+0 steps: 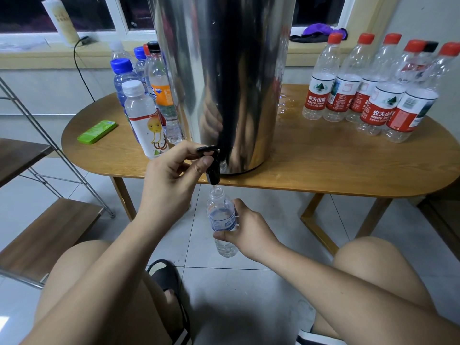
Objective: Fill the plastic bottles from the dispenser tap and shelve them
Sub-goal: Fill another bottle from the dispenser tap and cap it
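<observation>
**Hands, 2.** My left hand [171, 170] pinches the black lever of the tap [212, 168] between thumb and forefinger. My right hand [249, 232] is wrapped around the blue-labelled bottle [221, 220].

**Bottle in work, 1.** It is uncapped and upright. I hold it below the table's near edge, over the floor and between my knees, with its mouth just under the spout.

**Dispenser, 1.** The steel dispenser [224, 83] stands at the near edge of the table [323, 170], and its tap overhangs that edge.

**Bottles on the left, 6 counted.** This mixed cluster [142, 113] is packed tight, and some bottles are half hidden. The caps are two blue, one white, one black, one red and one clear.

**Bottles on the right, 6 counted.** This red-labelled group [368, 95] has five red caps and one black.

**Other items, 1 each.**
- A flat green case [97, 131] lies on the table's left end.
- A puddle [283, 105] lies just right of the dispenser.
- A tall pale bottle [61, 21], a purple cloth [318, 32] and a black cable [79, 61] are at the windowsill.

**Surface and room.** The table is an oval of wood on angled legs. It stands on a pale tiled floor [249, 282] below dark windows.

**Edges and room.** A metal-framed shelf rack [49, 220] with wooden boards stands to my left, near the table's end. Bare wood runs along the near edge to the right of the dispenser.
</observation>
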`<state>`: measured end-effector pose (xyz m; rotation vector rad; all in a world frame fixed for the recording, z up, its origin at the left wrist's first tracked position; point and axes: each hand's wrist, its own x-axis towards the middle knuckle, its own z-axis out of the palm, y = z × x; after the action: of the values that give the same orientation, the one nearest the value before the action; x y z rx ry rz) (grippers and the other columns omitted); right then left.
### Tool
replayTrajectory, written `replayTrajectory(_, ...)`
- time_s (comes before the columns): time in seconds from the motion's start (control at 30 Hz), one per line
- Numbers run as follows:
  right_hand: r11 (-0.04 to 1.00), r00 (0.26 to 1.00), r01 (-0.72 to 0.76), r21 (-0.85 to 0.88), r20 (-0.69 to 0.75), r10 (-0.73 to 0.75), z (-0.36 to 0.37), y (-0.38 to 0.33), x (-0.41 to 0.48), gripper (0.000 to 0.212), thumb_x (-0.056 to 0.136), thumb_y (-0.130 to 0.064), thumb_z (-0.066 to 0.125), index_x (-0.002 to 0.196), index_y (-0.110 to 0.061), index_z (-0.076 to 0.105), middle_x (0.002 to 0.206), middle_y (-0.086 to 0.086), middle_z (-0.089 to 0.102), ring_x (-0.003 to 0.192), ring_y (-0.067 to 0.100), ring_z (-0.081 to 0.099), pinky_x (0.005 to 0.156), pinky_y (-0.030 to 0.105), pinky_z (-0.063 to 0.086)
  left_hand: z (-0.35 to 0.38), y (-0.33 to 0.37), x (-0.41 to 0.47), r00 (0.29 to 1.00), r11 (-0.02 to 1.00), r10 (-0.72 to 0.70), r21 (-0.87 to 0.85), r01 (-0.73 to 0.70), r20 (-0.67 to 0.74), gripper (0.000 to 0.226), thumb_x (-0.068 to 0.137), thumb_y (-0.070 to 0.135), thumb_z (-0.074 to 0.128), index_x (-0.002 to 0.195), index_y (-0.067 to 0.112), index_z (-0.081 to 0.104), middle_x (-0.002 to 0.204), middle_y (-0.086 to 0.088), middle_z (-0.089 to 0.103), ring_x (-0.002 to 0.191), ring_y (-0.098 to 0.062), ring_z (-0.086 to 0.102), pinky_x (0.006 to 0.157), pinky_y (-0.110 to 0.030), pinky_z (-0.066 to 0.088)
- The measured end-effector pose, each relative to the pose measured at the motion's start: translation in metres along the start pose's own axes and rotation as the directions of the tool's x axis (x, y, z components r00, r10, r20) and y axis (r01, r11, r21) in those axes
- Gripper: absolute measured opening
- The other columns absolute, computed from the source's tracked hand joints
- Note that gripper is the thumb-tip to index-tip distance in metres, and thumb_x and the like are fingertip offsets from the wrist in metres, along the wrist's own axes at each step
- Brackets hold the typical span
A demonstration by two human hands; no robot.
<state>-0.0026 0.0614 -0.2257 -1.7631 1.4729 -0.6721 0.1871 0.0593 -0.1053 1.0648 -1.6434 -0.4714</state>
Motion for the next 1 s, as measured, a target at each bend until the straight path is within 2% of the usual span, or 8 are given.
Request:
replayTrajectory(0.2, 1.0, 1.0, 0.003, -0.004, 0.003, -0.003, 0.0006, 0.0005, -0.0003, 0.062, 0.079, -0.041, 0.093, 0.124, -0.027, 0.052, 0.118, -0.007, 0.073, 0.108, 0.021, 0.07, 0.089, 0.039, 0.059, 0.0004, -0.0032, 0.0004, 1.0, 1.0, -0.004, -0.014, 0.004, -0.007, 0.009, 0.102, 0.022, 0.074, 0.107, 0.016, 0.077, 0.094, 0.008, 0.074, 0.088, -0.012, 0.068, 0.078, -0.05, 0.055)
replayTrajectory(0.77, 0.999, 1.0, 0.015, -0.042, 0.026, -0.014, 0.0084, 0.0043, 0.0038, 0.063, 0.081, -0.044, 0.091, 0.123, -0.027, 0.048, 0.12, -0.005, 0.073, 0.107, 0.019, 0.069, 0.084, 0.037, 0.059, 0.0006, -0.0012, -0.001, 1.0, 1.0, -0.003, -0.002, 0.003, -0.014, 0.006, 0.103, 0.017, 0.075, 0.109, 0.017, 0.078, 0.096, 0.007, 0.077, 0.089, -0.013, 0.069, 0.079, -0.05, 0.056)
replayTrajectory(1.0, 0.999, 0.999, 0.016, -0.038, 0.039, -0.015, 0.0092, 0.0023, 0.0065, 0.063, 0.084, -0.042, 0.091, 0.126, -0.026, 0.048, 0.123, -0.005, 0.072, 0.106, 0.018, 0.068, 0.078, 0.03, 0.051, 0.0002, -0.0012, -0.0008, 1.0, 1.0, -0.003, -0.002, 0.003, -0.013, 0.008, 0.103, 0.019, 0.074, 0.109, 0.016, 0.077, 0.095, 0.007, 0.076, 0.09, -0.01, 0.069, 0.079, -0.048, 0.056)
